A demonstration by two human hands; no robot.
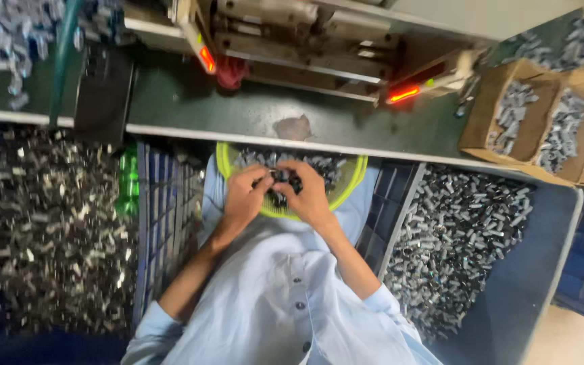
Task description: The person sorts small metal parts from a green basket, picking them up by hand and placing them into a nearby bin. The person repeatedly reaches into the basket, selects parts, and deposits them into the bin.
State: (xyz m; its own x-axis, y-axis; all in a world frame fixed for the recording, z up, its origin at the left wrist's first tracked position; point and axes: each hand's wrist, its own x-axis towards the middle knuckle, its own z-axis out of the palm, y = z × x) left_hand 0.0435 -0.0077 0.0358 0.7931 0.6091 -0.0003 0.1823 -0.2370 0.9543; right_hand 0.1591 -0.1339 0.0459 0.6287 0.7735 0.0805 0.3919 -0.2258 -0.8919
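The small metal parts [280, 181] sit in a cluster between the two hands, over the middle of a yellow-green basket [223, 161] that rests in the person's lap just below the edge of the workbench. They look like short stamped pieces of bright steel, so I judge each one light, stiff and hard, probably smooth enough to slip and with edges that could nick a finger; a pinch by thumb and fingertips across the short body seems the surest hold, a few at a time rather than a fistful. The left hand [243, 196] is curled with its fingers bent in on the parts, and the right hand [309, 196] is curled the same way from the other side, both grasping pieces, though the blur hides how many each holds. The basket is plastic, round and thin-rimmed, with more grey parts heaped in it. Beyond it, a grey bin [542, 223] at the right holds a deep pile of shiny short tubes, and a dark heap of glinting metal bits [49, 230] spreads at the left. The green workbench [238, 111] carries a machine [292, 40] with red glowing lights, and a cardboard box [488, 111] of similar parts stands at its right end.
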